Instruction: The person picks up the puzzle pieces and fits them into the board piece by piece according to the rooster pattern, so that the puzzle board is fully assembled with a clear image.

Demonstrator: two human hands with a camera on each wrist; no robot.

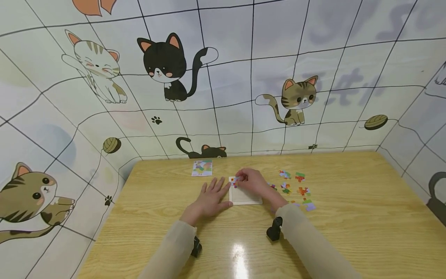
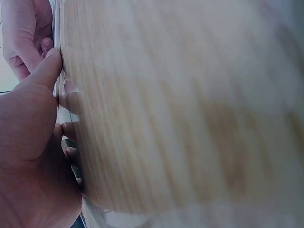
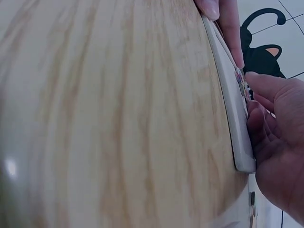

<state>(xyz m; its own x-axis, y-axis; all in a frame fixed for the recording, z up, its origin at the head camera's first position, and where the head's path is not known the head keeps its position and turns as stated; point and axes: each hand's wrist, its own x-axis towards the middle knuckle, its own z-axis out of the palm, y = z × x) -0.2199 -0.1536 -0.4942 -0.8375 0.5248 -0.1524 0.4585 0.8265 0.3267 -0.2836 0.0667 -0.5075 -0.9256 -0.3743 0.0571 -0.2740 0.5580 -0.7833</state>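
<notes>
A white square puzzle tray [image 1: 245, 200] lies on the wooden table between the two hands. My left hand [image 1: 210, 199] rests flat beside it, fingers spread, with fingertips and thumb at the tray's left edge. Over the tray's far left corner, my right hand [image 1: 254, 182] pinches a small colourful puzzle piece [image 1: 234, 183] with curled fingers. The right wrist view has the piece [image 3: 240, 81] low at the tray's surface by the fingertips, partly hidden by them. In the left wrist view the left thumb [image 2: 53, 64] lies along the tray's edge.
Several loose puzzle pieces [image 1: 304, 191] lie to the right of the tray, some partly behind the right forearm. A square picture card [image 1: 202, 168] lies at the back left. A wall covering [image 1: 237, 89] printed with cats rises behind the table.
</notes>
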